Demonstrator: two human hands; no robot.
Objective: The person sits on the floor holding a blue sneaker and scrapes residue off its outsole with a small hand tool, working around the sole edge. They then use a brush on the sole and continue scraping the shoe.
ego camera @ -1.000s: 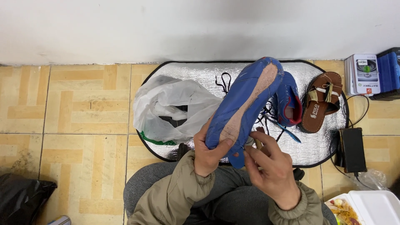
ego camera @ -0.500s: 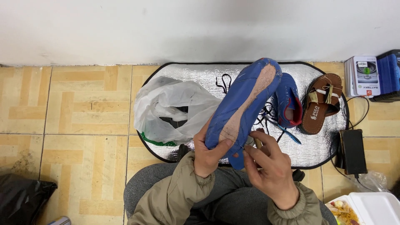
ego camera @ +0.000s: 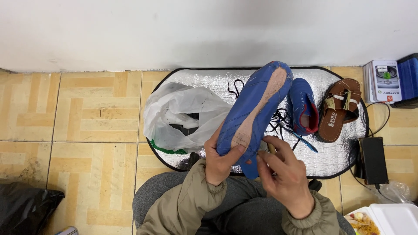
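The left hand (ego camera: 221, 162) has its grip wrapped around the heel end of the blue shoe (ego camera: 257, 114), held sole-up above the silver mat (ego camera: 204, 82). The right hand (ego camera: 284, 177) pinches at the heel edge; what it nips I can't make out. The shoe looks light and bendy, best taken at the firmer heel.
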